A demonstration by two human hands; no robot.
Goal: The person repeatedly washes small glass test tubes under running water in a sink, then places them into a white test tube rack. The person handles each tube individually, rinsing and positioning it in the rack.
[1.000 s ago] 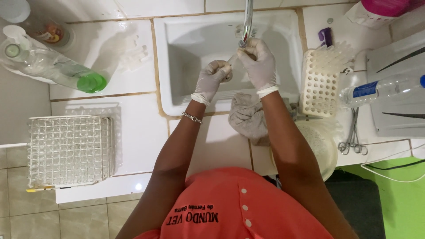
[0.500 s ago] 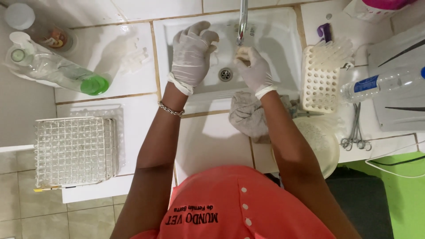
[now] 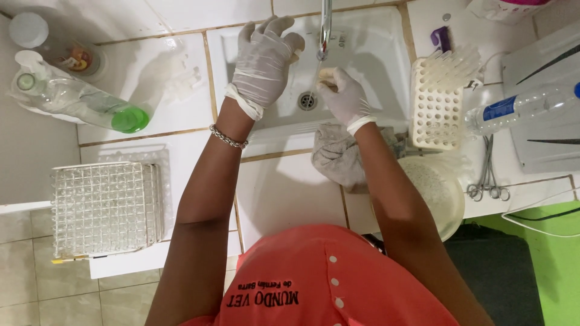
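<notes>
**Fingers at the sink: one hand spread, one closed on a small pale thing**

Fingers [image 3: 275,27] of the gloved left hand [image 3: 263,63] are spread wide and hold nothing; the hand hangs over the left part of the white sink [image 3: 368,102], its fingertips up near the back rim. A metal bracelet [image 3: 228,137] sits on that wrist. The gloved right hand [image 3: 343,96] is curled shut around a small pale object [image 3: 326,73], which pokes out at the top of the fist just under the spout of the metal tap [image 3: 325,27]. What the object is cannot be told. The drain [image 3: 307,100] lies just left of that hand.

A crumpled grey cloth [image 3: 338,158] lies over the front edge of the sink, partly under the right forearm. Right of the sink, on the white tiled counter [image 3: 284,193], stands a white tube rack [image 3: 436,102] with clear tubes at its far end, and near its front a round pale bowl [image 3: 440,190]. Further right lie a clear plastic bottle [image 3: 525,108] on its side and a pair of metal scissors-like tools [image 3: 488,181].

Left of the sink a clear bottle with green liquid [image 3: 78,99] lies on its side, and nearer the person stands a wire grid rack [image 3: 106,205].
</notes>
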